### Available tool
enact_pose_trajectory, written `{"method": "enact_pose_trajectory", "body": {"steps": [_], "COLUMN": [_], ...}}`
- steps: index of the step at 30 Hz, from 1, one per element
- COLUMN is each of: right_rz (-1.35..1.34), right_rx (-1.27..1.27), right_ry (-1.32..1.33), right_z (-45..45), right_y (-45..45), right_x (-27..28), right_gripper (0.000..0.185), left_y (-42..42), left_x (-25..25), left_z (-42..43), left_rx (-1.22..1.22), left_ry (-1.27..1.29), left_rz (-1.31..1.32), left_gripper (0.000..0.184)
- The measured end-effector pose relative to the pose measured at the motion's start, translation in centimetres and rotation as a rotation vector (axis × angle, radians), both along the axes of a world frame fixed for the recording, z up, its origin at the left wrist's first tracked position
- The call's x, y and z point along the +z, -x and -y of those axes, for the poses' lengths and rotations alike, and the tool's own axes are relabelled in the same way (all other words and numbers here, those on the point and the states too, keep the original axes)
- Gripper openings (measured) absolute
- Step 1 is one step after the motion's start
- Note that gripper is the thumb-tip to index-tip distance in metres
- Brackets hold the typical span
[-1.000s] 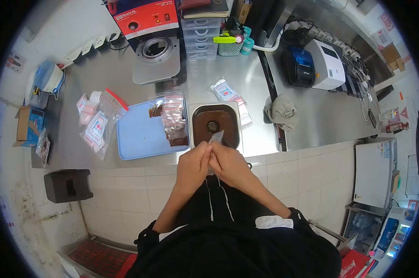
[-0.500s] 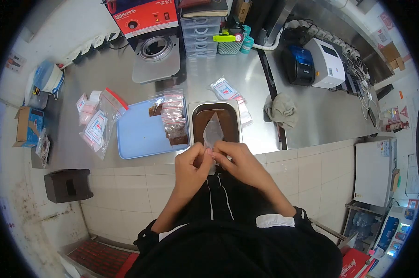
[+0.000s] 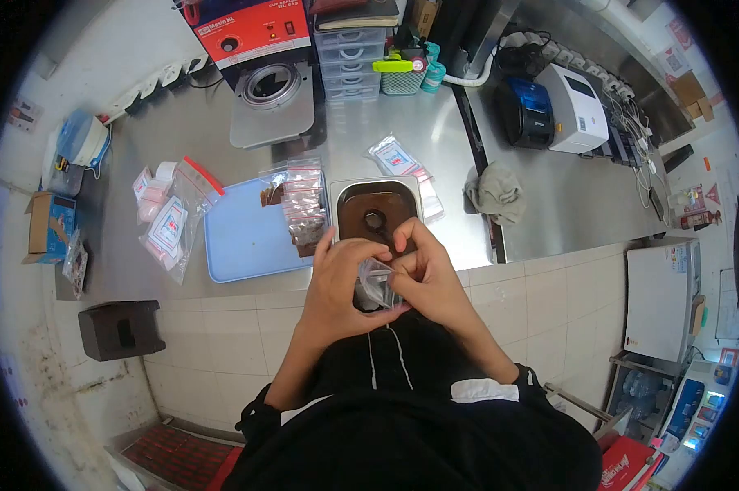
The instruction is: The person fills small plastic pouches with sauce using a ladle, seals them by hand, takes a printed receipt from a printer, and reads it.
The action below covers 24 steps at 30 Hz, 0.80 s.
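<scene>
The step in hand looks like opening one small clear plastic bag [image 3: 376, 283], which sits between the two hands: the right hand [image 3: 429, 278] pinches its edge, while the left hand [image 3: 336, 286] curves in a wide C around it, its grip hard to tell. The next move seems to call for spreading the mouth evenly. Just beyond the hands stands one rectangular steel pan [image 3: 417, 183] of brown liquid [image 3: 390, 203]; beyond the left hand lies one pale-blue rectangular plastic tray [image 3: 242, 237], bearing brown-filled clear plastic packets [image 3: 304, 200], too overlapped to count
</scene>
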State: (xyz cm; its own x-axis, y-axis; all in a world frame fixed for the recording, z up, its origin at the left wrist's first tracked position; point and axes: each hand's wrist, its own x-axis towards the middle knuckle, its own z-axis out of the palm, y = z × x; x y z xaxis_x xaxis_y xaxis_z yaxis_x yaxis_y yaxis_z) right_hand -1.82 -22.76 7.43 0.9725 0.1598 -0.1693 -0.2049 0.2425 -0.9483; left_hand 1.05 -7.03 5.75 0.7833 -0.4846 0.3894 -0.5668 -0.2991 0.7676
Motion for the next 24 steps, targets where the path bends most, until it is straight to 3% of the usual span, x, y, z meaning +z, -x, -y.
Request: {"method": "enact_pose_trajectory", "body": {"steps": [5, 8, 10, 11, 13, 14, 19, 21, 24], "right_rz": [-0.011, -0.015, 0.142, 0.144, 0.305, 0.119, 0.106, 0.097, 0.031], "right_rx": [-0.011, -0.009, -0.294, -0.294, -0.362, -0.267, -0.191, -0.161, -0.193], "right_ry": [0.067, -0.031, 0.727, 0.729, 1.325, 1.294, 1.442, 1.498, 1.584], "right_z": [0.2, 0.9, 2.1, 2.5, 2.8, 2.7, 2.1, 1.8, 2.1], "right_y": [0.3, 0.2, 0.1, 0.4, 1.5, 1.9, 1.4, 1.3, 1.6], "right_x": [-0.3, -2.3, -4.5, -6.2, -8.6, -8.8, -8.4, -7.8, -8.0], "right_gripper": [0.03, 0.022, 0.016, 0.016, 0.014, 0.02, 0.021, 0.021, 0.022], "left_y": [-0.2, 0.4, 0.8, 1.0, 1.1, 1.1, 0.9, 0.8, 0.7], "left_x": [-0.8, -1.9, -2.7, -3.3, -4.0, -4.2, -4.8, -4.5, -4.8], "left_z": [-1.2, -2.6, -3.5, -3.8, -4.5, -4.9, -5.4, -5.1, -5.5], "left_rx": [-0.016, 0.062, 0.125, 0.233, 0.344, 0.388, 0.517, 0.57, 0.589], "left_ry": [-0.085, -0.078, -0.044, 0.046, 0.137, 0.104, 0.06, 0.219, 0.19], "left_rz": [0.073, 0.037, -0.008, -0.016, -0.027, -0.023, 0.004, -0.046, -0.032], "left_gripper": [0.056, 0.057, 0.056, 0.057, 0.058, 0.061, 0.072, 0.076, 0.075]}}
